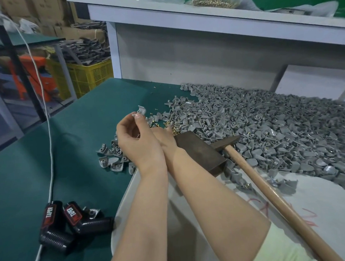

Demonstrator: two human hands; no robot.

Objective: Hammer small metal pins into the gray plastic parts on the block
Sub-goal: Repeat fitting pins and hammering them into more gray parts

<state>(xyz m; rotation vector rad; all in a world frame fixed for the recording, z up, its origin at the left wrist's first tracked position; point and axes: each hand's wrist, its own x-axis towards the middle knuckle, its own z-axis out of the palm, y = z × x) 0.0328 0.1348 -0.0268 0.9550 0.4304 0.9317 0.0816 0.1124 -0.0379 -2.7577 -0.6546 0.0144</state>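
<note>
My left hand (136,138) is raised over the green table and pinches one gray plastic part (141,111) between thumb and fingertips. My right hand (165,138) lies just behind the left wrist, mostly hidden, with its fingertips at a small heap of brass pins (174,128); I cannot see whether it grips one. The dark metal block (199,152) sits right of both wrists. A hammer rests against the block, its head (228,142) by the block and its wooden handle (272,197) running toward me. A large pile of gray parts (268,124) spreads to the right.
A few loose gray parts (111,156) lie left of my hands. Two black handheld devices (68,223) on a white cable (49,138) sit near the table's front left. A white sheet (222,204) lies under my forearms. A shelf above holds a bag of pins (214,1).
</note>
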